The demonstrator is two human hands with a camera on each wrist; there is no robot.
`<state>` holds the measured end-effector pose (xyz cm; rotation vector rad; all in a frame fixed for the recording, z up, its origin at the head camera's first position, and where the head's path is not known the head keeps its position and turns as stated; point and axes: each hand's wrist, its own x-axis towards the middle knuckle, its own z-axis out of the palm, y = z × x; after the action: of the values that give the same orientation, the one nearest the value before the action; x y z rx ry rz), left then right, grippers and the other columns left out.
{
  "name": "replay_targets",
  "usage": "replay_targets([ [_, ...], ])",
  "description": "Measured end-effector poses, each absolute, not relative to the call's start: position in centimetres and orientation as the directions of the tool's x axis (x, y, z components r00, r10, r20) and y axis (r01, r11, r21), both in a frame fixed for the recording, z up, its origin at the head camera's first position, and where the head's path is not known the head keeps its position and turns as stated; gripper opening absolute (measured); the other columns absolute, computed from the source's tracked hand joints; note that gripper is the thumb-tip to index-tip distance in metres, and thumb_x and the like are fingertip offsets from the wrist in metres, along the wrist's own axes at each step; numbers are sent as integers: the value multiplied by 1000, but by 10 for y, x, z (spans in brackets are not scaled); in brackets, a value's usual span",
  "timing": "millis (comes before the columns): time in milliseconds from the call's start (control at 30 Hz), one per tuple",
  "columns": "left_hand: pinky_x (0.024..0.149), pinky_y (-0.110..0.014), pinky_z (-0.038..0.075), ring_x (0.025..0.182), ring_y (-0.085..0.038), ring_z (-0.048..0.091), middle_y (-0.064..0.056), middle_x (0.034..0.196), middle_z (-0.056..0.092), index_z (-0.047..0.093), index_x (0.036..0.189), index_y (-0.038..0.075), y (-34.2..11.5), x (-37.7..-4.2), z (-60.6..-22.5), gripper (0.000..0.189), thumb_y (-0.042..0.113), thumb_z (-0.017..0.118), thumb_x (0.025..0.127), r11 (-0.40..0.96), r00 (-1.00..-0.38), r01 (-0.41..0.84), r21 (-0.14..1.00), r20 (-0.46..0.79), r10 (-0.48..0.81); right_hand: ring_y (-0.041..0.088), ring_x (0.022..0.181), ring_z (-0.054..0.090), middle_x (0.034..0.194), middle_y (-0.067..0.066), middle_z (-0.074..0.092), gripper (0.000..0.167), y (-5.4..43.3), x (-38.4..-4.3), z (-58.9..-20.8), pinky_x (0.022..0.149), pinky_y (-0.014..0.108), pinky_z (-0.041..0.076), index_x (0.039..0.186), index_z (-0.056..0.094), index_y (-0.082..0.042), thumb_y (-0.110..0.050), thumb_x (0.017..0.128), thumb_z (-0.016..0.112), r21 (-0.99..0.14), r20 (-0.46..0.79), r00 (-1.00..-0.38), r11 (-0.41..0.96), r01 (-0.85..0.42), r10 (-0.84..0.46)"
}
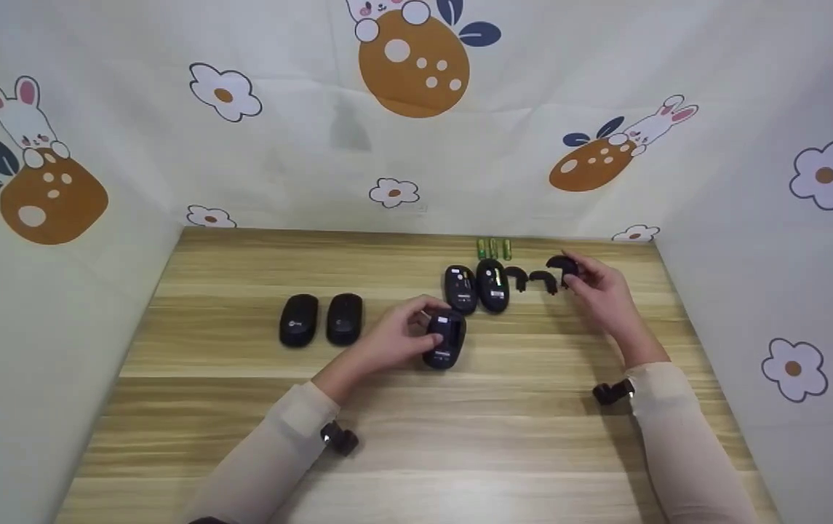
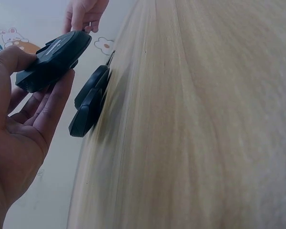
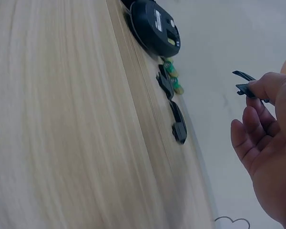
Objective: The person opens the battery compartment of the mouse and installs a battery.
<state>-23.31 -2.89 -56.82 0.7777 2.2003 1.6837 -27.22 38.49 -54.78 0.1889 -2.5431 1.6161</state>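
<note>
My left hand point(image 1: 398, 336) grips a black computer mouse point(image 1: 447, 349) above the table, its underside facing up toward the head camera. In the left wrist view the thumb lies on one face of that mouse point(image 2: 55, 59) and the fingers on the other. Off to the right, my right hand point(image 1: 609, 298) pinches a small curved black battery cover point(image 1: 562, 263) between thumb and fingers, raised off the table in the right wrist view. Two similar covers, one left point(image 1: 516, 276) and one right point(image 1: 545, 281), lie beside that hand. Two mice, one left point(image 1: 462, 290) and one right point(image 1: 493, 286), lie belly up nearby.
Several green batteries point(image 1: 493, 249) stand or lie near the table's back edge. Two more black mice, one left point(image 1: 299, 320) and one right point(image 1: 345, 319), rest top side up on the left. Printed cloth walls point(image 1: 300, 160) enclose the wooden table point(image 1: 503, 451).
</note>
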Motion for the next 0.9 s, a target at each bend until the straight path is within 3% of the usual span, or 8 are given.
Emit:
replay_targets([
  [200,109,-48,56,113,-23,68,-3,126,73,69,141,16,-29,-233,-567,47,5,80,97,195,-824,260,946,112,556,13,88,65,108,18,71,49,403,-280,-553,74,18,58,153,63,-2,1,105,71,-870,130,-991,477,-126,-24],
  [467,110,-49,55,115,-23,68,-2,128,73,69,141,17,-29,-232,-567,47,5,80,97,209,-831,250,946,99,548,20,92,60,113,26,69,51,422,-288,-564,71,17,53,155,62,-6,0,105,71,-820,84,-996,565,-92,-40],
  [733,111,-48,54,115,-23,67,-2,128,73,69,142,17,-29,-232,-566,48,5,80,97,216,-830,247,945,91,550,21,93,59,106,20,66,49,432,-294,-572,77,18,49,154,63,-3,0,105,71,-756,76,-994,646,-109,-78],
  [900,107,-48,56,112,-22,68,-2,126,73,69,140,16,-28,-232,-567,47,4,80,96,214,-831,240,947,86,550,18,87,56,102,18,66,45,436,-299,-580,73,19,46,149,65,2,2,105,71,-750,80,-994,651,-113,-81],
])
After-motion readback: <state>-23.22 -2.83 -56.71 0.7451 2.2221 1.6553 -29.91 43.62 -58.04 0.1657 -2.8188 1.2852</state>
